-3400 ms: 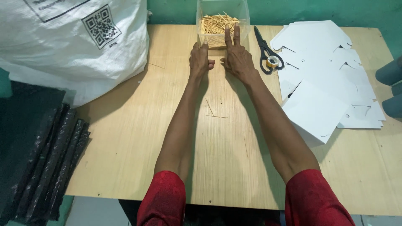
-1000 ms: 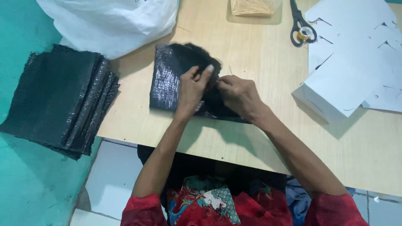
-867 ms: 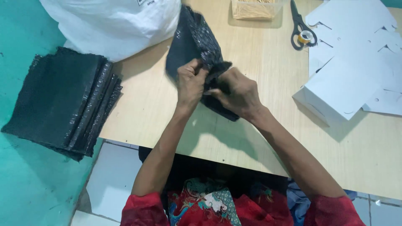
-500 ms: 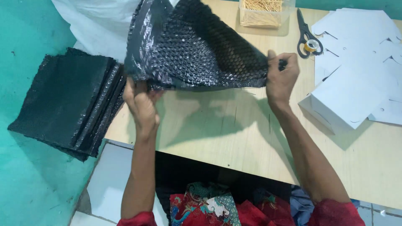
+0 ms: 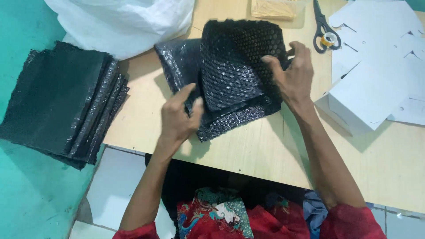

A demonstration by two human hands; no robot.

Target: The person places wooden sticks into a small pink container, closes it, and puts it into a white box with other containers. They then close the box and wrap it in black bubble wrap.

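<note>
1. Head view: a black bubble wrap sheet (image 5: 230, 75) lies partly folded on the wooden table (image 5: 248, 155), its upper half lifted and curling toward the person.
2. The left hand (image 5: 179, 119) grips the sheet's near left edge; the thumb lies on top of the wrap and the other fingers curl under it, so they are closed on the material.
3. The right hand (image 5: 294, 77) holds the sheet's right edge, fingers (image 5: 271, 62) bent over the raised flap and pressing into it, thumb side hidden behind the wrap.
4. The sheet sits between both hands, touching each.
5. Left of the sheet, off the table edge, a stack of black bubble wrap (image 5: 62, 102) rests on a teal surface.
6. Beyond the sheet lies a white plastic sack (image 5: 124, 22).
7. Right of the sheet lie scissors (image 5: 323, 26) and white cardboard cutouts (image 5: 376, 79).
8. Just above the sheet stands a clear box of thin sticks (image 5: 274, 8).
</note>
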